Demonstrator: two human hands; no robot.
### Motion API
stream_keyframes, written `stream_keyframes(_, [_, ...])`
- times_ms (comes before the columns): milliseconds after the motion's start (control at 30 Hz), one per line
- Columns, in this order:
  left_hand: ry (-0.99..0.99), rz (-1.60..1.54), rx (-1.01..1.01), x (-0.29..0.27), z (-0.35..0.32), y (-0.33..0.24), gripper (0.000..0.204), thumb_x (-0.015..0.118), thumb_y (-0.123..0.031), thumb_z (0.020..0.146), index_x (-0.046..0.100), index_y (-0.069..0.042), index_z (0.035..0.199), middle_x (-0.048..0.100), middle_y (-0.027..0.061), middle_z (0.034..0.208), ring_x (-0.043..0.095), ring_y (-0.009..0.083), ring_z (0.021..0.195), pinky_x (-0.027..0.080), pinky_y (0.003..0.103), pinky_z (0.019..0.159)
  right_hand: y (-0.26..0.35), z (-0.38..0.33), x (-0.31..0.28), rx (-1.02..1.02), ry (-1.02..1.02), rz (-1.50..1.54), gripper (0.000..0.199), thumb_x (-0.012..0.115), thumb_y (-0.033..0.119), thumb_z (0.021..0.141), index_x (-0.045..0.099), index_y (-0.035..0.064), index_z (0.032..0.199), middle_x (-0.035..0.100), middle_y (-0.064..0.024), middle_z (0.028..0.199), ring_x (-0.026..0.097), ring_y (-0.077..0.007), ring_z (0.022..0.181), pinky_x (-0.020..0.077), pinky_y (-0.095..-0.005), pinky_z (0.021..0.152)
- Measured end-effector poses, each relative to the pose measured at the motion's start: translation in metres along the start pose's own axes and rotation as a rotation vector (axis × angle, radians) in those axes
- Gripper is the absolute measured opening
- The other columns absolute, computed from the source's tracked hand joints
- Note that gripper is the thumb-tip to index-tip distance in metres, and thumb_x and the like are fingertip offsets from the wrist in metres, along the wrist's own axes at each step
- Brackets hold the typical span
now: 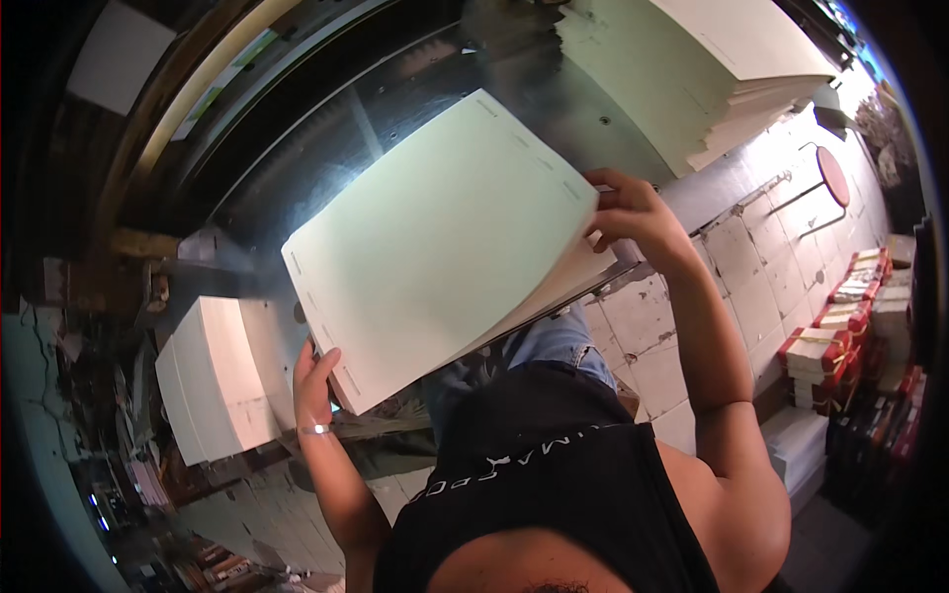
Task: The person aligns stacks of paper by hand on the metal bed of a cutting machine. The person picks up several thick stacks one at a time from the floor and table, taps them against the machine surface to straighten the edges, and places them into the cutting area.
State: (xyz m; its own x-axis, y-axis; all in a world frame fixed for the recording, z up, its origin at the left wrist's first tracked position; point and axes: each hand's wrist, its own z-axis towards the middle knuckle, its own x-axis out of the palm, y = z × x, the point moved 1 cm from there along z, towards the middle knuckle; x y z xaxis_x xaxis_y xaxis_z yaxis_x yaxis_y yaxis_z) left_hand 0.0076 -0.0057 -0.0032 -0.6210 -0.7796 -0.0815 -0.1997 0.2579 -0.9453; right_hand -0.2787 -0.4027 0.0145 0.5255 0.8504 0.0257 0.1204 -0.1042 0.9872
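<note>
A thick stack of white paper sheets (435,247) lies askew over the metal table in front of me, its near edge bowed. My left hand (314,390), with a band at the wrist, grips the near left corner, thumb on top and the other fingers mostly hidden beneath. At the right corner, my right hand (638,215) has its bent fingers closed on the edge of the sheets. Small printed marks run along two edges of the top sheet. Below the stack's right side, more pale paper (583,267) partly shows.
A large paper pile (732,49) with uneven edges stands at the far right of the metal table (346,148). Another paper stack (213,381) sits at left. Beyond the tiled floor (643,316) are a round stool (832,176) and tied red-and-white bundles (820,356).
</note>
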Motion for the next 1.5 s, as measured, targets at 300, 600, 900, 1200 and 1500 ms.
stream_keyframes(300, [-0.009,-0.001,-0.016,0.000,-0.004,-0.002,0.053,0.060,-0.007,0.086,0.045,0.001,0.136,0.061,0.0102,0.119,0.058,0.0175,0.107,0.044,0.030,0.094,-0.011,0.012,0.003,0.101,-0.105,-0.149,0.028,0.062,0.018,0.086,0.062,-0.0044,0.103,0.066,-0.0105,0.084,0.063,-0.0148,0.073,0.0502,-0.0280,0.063])
stream_keyframes(600, [-0.024,0.001,-0.024,-0.007,-0.002,0.002,0.052,0.057,-0.007,0.087,0.044,0.002,0.136,0.060,0.0100,0.121,0.057,0.0172,0.109,0.043,0.030,0.096,-0.013,0.006,0.007,0.030,-0.123,-0.150,0.016,0.064,0.003,0.081,0.059,-0.0022,0.094,0.064,-0.0044,0.083,0.058,-0.0081,0.074,0.0442,-0.0229,0.068])
stream_keyframes(900, [-0.018,0.015,-0.012,-0.003,-0.004,0.000,0.054,0.056,-0.006,0.087,0.041,0.003,0.138,0.057,0.0110,0.125,0.055,0.0186,0.113,0.040,0.030,0.099,-0.010,0.007,0.007,0.015,-0.073,-0.073,0.016,0.066,0.000,0.076,0.057,-0.0001,0.090,0.062,-0.0024,0.081,0.057,-0.0085,0.077,0.0438,-0.0225,0.071])
stream_keyframes(1200, [-0.045,0.010,-0.011,-0.006,-0.003,0.004,0.056,0.055,-0.005,0.086,0.039,0.003,0.140,0.054,0.0130,0.130,0.051,0.0217,0.119,0.037,0.033,0.102,-0.011,0.006,0.003,0.037,-0.074,-0.171,0.018,0.069,0.001,0.075,0.057,0.0004,0.089,0.062,-0.0008,0.083,0.057,-0.0069,0.077,0.0444,-0.0231,0.070])
stream_keyframes(1500, [-0.048,0.014,0.012,-0.006,-0.001,0.008,0.048,0.051,-0.009,0.088,0.045,0.005,0.134,0.057,0.0138,0.125,0.054,0.0223,0.114,0.039,0.033,0.099,0.004,-0.033,0.004,0.041,-0.306,-0.646,0.038,0.068,0.015,0.085,0.060,0.0008,0.119,0.064,-0.0066,0.095,0.061,-0.0136,0.075,0.0526,-0.0290,0.065])
